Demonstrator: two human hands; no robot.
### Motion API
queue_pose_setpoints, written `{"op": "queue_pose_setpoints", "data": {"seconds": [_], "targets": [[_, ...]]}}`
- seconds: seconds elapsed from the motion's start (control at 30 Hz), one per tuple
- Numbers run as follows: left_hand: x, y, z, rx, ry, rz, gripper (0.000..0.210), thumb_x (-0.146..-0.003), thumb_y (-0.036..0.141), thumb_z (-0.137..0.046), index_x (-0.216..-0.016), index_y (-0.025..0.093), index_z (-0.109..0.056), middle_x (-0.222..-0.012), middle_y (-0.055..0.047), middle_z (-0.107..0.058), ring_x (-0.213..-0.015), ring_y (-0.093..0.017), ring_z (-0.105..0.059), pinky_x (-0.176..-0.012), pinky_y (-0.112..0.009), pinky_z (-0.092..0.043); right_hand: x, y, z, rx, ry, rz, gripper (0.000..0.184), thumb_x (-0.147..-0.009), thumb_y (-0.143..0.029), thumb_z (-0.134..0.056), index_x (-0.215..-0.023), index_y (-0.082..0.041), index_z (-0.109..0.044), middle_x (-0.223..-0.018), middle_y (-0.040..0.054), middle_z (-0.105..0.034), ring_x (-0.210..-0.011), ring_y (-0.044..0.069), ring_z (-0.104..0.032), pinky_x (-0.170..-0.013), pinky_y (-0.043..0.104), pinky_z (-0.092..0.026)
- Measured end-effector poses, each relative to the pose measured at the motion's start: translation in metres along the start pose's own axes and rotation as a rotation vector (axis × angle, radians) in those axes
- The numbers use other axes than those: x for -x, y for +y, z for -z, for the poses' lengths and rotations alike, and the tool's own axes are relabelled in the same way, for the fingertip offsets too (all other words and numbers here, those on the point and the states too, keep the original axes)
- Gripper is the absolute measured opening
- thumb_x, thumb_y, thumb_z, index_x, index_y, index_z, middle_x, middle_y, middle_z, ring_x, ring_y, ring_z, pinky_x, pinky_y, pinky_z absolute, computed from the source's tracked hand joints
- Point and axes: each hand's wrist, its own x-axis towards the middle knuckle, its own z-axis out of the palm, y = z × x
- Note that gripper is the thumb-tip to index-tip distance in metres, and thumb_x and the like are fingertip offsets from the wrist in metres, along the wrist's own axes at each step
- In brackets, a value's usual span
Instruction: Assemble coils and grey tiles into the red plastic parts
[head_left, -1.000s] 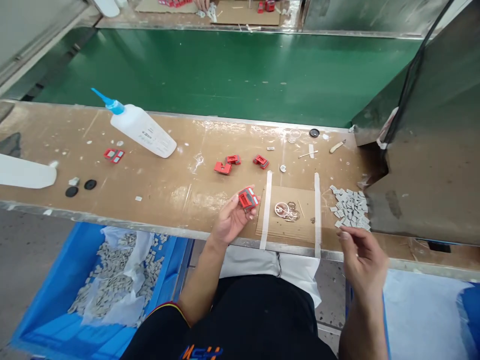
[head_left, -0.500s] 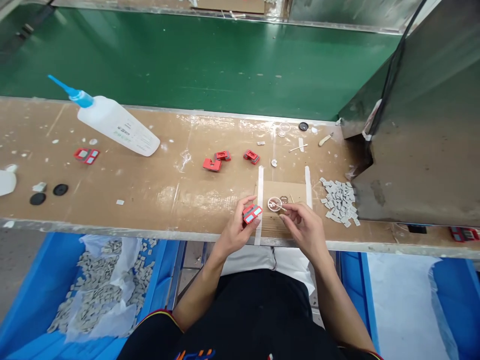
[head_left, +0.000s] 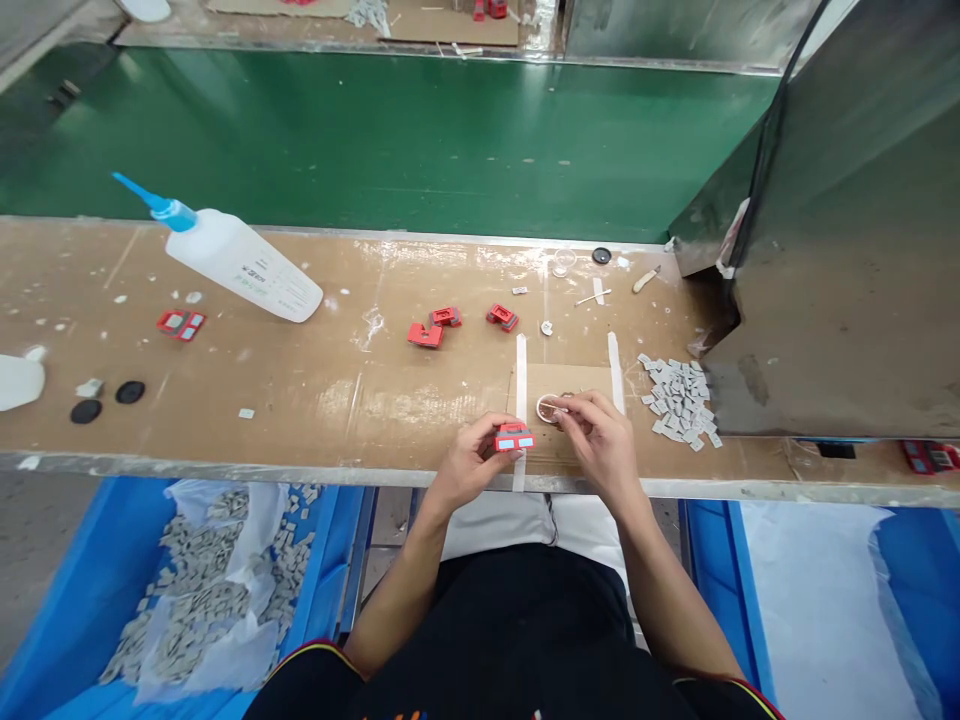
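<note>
My left hand (head_left: 471, 462) grips a red plastic part (head_left: 514, 440) with grey sections and two pale rectangles facing me. It is held just over the table's front edge. In my right hand (head_left: 600, 440) a cotton swab (head_left: 556, 406) is pinched between thumb and fingers. Its tip is over a small round white dish (head_left: 541, 413), which my fingers partly cover. That dish sits on a cardboard piece (head_left: 577, 380) between two white tape strips. Beyond my hands lie more red parts (head_left: 426, 336), several in all. A heap of small grey tiles (head_left: 679, 400) is right of my right hand.
A white bottle with a blue nozzle (head_left: 244, 265) lies at the left, near black round lids (head_left: 130, 391). A craft knife (head_left: 646, 279) lies at the back right, beside a metal housing (head_left: 847, 270). Below the table edge stand blue bins (head_left: 330, 560), the left one holding grey tiles.
My left hand has tilted the red part so its pale rectangles face me more. My right hand has moved slightly left and away from me, over the dish. The camera view has shifted slightly.
</note>
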Motion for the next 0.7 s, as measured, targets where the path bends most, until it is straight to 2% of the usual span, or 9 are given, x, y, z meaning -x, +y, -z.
{"op": "queue_pose_setpoints", "data": {"seconds": [0.13,0.27,0.5,0.6,0.7], "targets": [[0.001,-0.003,0.0,-0.031,-0.004,0.003,0.032,-0.084,0.035,-0.076,-0.108,0.015,-0.07,-0.099,-0.009,-0.074,-0.086,-0.019,-0.071,-0.074,-0.026,-0.057,0.002,0.003,-0.001,0.011,0.072,-0.015,0.018,-0.095,-0.023,-0.06,-0.098,-0.024,-0.078,-0.086,0.0046,-0.067,-0.08,0.018,-0.067,-0.071,0.031,-0.056],[0.0,-0.001,0.0,-0.175,-0.025,-0.036,0.026,-0.084,0.029,-0.074,-0.107,0.016,-0.073,-0.099,-0.01,-0.077,-0.089,-0.021,-0.071,-0.079,-0.03,-0.057,0.006,0.006,-0.001,-0.038,0.155,-0.081,0.017,-0.094,-0.028,-0.062,-0.094,-0.025,-0.079,-0.09,0.0059,-0.073,-0.085,0.02,-0.07,-0.072,0.033,-0.058],[0.0,0.007,-0.003,-0.38,-0.02,-0.112,0.02,-0.087,0.028,-0.07,-0.105,0.017,-0.073,-0.096,-0.01,-0.077,-0.086,-0.021,-0.07,-0.073,-0.029,-0.057,0.015,0.006,-0.003,-0.229,0.263,-0.199,0.015,-0.092,-0.031,-0.066,-0.092,-0.022,-0.078,-0.093,0.0057,-0.079,-0.088,0.021,-0.075,-0.08,0.036,-0.06],[0.0,0.007,-0.004,-0.408,-0.025,-0.133,0.019,-0.088,0.026,-0.068,-0.105,0.017,-0.073,-0.097,-0.01,-0.077,-0.088,-0.022,-0.07,-0.075,-0.03,-0.057,0.021,-0.008,0.004,-0.237,0.269,-0.195,0.013,-0.093,-0.031,-0.067,-0.093,-0.023,-0.078,-0.09,0.0046,-0.079,-0.082,0.02,-0.075,-0.077,0.034,-0.06],[0.001,0.005,-0.004,-0.426,-0.026,-0.16,0.019,-0.088,0.023,-0.068,-0.106,0.017,-0.072,-0.098,-0.01,-0.077,-0.089,-0.022,-0.071,-0.076,-0.03,-0.056,0.026,-0.022,0.01,-0.183,0.205,-0.12,0.013,-0.094,-0.029,-0.065,-0.092,-0.023,-0.077,-0.088,0.0042,-0.079,-0.08,0.02,-0.075,-0.074,0.033,-0.06]]}}
